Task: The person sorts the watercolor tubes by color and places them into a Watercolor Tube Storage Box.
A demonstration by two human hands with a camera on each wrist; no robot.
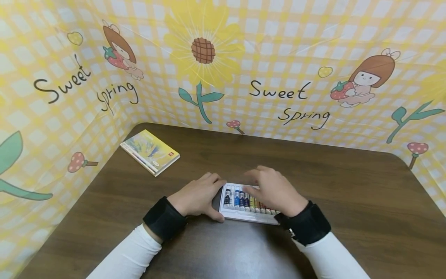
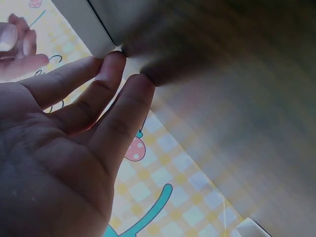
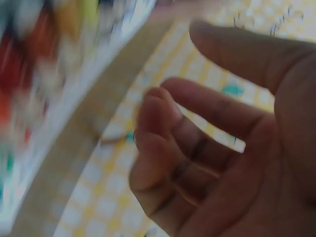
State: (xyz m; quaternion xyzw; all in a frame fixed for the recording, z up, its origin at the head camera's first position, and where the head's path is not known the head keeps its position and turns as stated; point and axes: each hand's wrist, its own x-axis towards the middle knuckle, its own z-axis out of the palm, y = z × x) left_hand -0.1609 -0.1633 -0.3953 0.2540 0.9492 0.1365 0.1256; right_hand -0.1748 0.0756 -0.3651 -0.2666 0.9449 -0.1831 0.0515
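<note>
A white tray lies on the table with a row of small paint tubes in several colours. My left hand is at the tray's left end, thumb near the front corner and fingertips by the back corner. In the left wrist view, the fingers of this hand look extended. My right hand hovers over the tray's right part and hides some tubes. The right wrist view shows that hand with fingers loosely bent and nothing between them; the tubes beside it are blurred.
A yellow-covered book lies at the back left of the brown table. Yellow checked cloth with flower prints stands along the back and left edges. Black bands wrap both wrists.
</note>
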